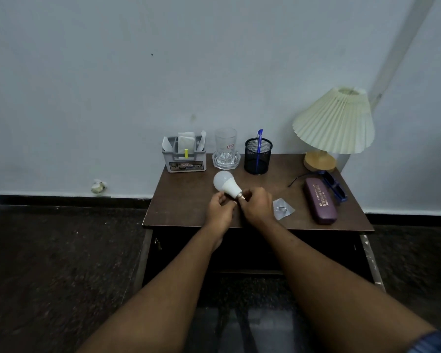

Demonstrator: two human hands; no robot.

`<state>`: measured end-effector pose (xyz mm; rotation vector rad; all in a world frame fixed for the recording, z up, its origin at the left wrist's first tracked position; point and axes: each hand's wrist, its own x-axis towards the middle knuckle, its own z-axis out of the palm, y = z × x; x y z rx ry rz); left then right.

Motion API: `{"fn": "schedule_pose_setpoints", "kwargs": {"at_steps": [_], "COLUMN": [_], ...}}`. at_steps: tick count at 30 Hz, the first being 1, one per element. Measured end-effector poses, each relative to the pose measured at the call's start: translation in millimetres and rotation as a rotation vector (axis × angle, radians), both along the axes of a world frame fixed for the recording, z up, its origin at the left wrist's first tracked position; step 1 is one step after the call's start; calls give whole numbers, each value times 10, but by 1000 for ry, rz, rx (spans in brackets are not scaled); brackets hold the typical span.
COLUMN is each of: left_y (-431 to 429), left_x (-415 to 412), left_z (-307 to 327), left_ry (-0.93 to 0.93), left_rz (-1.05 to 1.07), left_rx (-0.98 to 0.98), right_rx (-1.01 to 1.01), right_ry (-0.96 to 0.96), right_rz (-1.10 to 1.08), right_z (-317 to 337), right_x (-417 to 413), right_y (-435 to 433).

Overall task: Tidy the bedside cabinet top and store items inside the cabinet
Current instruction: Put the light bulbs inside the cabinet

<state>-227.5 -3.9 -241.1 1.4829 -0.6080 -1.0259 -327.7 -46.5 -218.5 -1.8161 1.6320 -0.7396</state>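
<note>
Both hands meet at the centre of the frame, just above the front part of the brown cabinet top (189, 200). They hold a white light bulb (225, 184) between them. The left hand (219, 208) curls its fingers around the lower side of the bulb's body, while the right hand (256, 205) pinches the metal screw base with closed fingers. The bulb is tilted, its round end pointing to the upper left.

Along the back edge of the top, from left to right, stand a grey organiser (185, 156) with papers and something yellow in it, a clear glass (225, 146) on a glass dish, and a black mesh pen cup (258, 156) holding a blue pen (259, 149). A lamp (334, 123) with a pleated cream shade occupies the right rear corner.

At right, a purple glasses case (321, 201) lies beside blue-framed glasses (335, 188). A small clear packet (283, 208) rests just right of the right hand. Below the top, the cabinet's inside looks dark.
</note>
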Motion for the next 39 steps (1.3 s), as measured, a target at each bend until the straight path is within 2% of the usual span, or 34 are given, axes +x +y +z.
{"fn": "schedule_pose_setpoints", "kwargs": {"at_steps": [6,13,19,25,29,39], "left_y": [281,675,1011,1204,1211,847], "left_x": [79,258,171,90,99,142], "left_z": [104,308,210,39,-70,-425], "left_ry": [86,25,51,8,-7,-67], "left_rz": [62,72,125,121,65,13], "left_rx": [30,119,138,247,345,438], "right_rx": [20,51,115,150,182,269], "right_ry": [-22,-184,-313,-384,-397,-362], "right_rz": [121,188,144,88,35,-164], "right_z": [32,53,9,-156,-299,-766], "right_x": [-116,-326,-435,-511,-554,-464], "right_y": [289,700,951,1165,1218,972]}}
